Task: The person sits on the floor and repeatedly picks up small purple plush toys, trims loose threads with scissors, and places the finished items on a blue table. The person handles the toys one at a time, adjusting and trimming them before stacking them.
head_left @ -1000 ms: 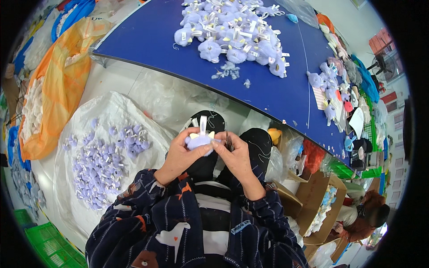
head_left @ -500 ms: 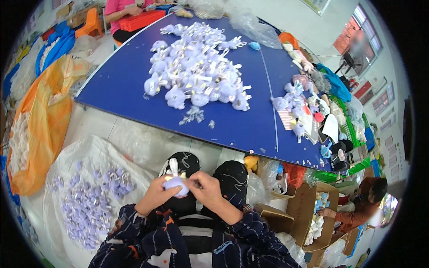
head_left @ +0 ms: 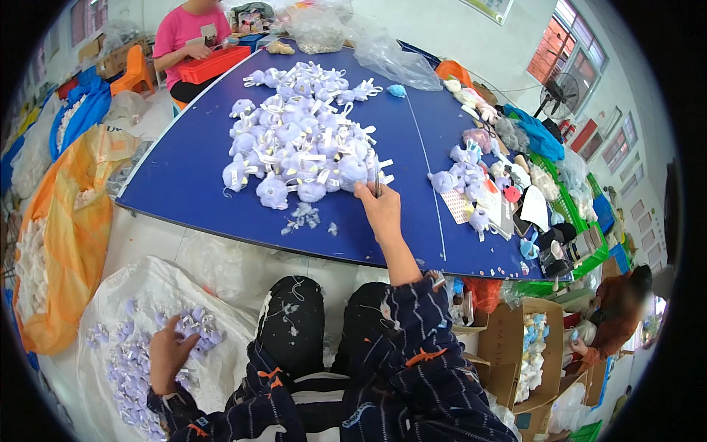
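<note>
My right hand (head_left: 382, 210) is out over the blue table, at the near right edge of a pile of small lilac plush toys (head_left: 294, 140) with white loops and tags. Its fingers are closed on a thin, dark metal tool (head_left: 378, 182); the tool's exact kind is too small to make out. Thumb and fingertips are right beside the nearest toys. Down at the left, my left hand (head_left: 169, 352) hovers at a heap of lilac plush pieces (head_left: 132, 368) on a white plastic sheet (head_left: 118, 283). Its fingers are curved and apart, and I see nothing held in them.
The blue table (head_left: 184, 199) carries fluff scraps (head_left: 303, 216) near its front edge and mixed plush toys at the right. An orange sack (head_left: 81, 243) stands left, cardboard boxes (head_left: 501, 346) right. One person (head_left: 193, 44) sits across the table, another (head_left: 615, 317) at far right.
Both hands were together over my lap on a lilac plush toy. They have parted: the right went forward to the table pile, the left down to the heap. The toy has left my lap.
</note>
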`<state>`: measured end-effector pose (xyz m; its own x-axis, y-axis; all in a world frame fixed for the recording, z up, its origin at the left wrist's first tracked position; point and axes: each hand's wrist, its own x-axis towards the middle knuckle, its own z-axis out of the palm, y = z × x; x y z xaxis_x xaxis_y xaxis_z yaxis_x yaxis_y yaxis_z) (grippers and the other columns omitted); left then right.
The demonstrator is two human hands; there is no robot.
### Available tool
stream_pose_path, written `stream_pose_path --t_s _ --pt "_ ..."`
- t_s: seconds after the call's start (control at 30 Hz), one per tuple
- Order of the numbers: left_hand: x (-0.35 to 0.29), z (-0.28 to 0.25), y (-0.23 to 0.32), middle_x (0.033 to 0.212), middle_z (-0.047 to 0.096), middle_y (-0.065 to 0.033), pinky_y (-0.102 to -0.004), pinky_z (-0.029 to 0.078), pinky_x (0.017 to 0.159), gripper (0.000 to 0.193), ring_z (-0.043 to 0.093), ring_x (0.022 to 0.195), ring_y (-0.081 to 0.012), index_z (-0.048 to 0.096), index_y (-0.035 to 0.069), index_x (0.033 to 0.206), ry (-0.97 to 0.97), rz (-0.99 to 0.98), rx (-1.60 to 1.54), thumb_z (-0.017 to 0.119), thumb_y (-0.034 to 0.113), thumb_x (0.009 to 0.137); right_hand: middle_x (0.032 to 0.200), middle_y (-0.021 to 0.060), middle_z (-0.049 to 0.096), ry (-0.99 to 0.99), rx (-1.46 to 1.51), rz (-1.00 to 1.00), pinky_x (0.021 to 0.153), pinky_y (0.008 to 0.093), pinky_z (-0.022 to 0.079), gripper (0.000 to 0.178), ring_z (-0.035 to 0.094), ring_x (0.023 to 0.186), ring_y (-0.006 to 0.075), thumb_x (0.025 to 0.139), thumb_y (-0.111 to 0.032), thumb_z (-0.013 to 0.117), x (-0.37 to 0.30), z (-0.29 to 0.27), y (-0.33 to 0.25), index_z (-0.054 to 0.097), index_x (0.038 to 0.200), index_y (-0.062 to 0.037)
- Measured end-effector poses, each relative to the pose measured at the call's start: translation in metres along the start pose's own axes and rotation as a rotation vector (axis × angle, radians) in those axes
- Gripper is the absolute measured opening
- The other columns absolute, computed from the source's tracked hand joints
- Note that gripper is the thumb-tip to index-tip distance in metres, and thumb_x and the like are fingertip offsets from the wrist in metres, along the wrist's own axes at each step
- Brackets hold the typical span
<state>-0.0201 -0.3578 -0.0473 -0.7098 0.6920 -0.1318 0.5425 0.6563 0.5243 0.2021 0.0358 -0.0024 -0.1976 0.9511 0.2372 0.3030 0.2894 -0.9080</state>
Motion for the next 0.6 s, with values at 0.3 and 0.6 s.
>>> stream_pose_path --t_s 0.3,0.6 --pt "0.018 0.04 0.119 0.102 0.059 -0.0132 -0.0274 0.048 0.074 0.034 0.06 0.091 -0.0188 0.052 -0.001 0.112 -0.301 0.576 -0.817 0.059 0.008 0.08 0.07 0.0006 0.059 -0.098 0.39 0.006 0.046 0.0179 0.032 0.017 0.041 0.051 0.0027 0.08 -0.012 0.059 -0.06 -0.012 -0.031 0.061 0.089 0.0024" --pt "0.013 0.09 0.158 0.105 0.055 -0.0074 -0.0273 0.047 0.08 0.041 0.055 0.094 -0.0125 0.043 -0.001 0.119 -0.516 0.32 -1.544 0.059 0.003 0.081 0.086 0.0084 0.061 -0.295 0.085 -0.48 0.051 0.0198 0.041 0.027 0.051 0.058 0.0094 0.069 0.006 0.061 -0.172 -0.018 -0.024 0.06 0.095 -0.0013"
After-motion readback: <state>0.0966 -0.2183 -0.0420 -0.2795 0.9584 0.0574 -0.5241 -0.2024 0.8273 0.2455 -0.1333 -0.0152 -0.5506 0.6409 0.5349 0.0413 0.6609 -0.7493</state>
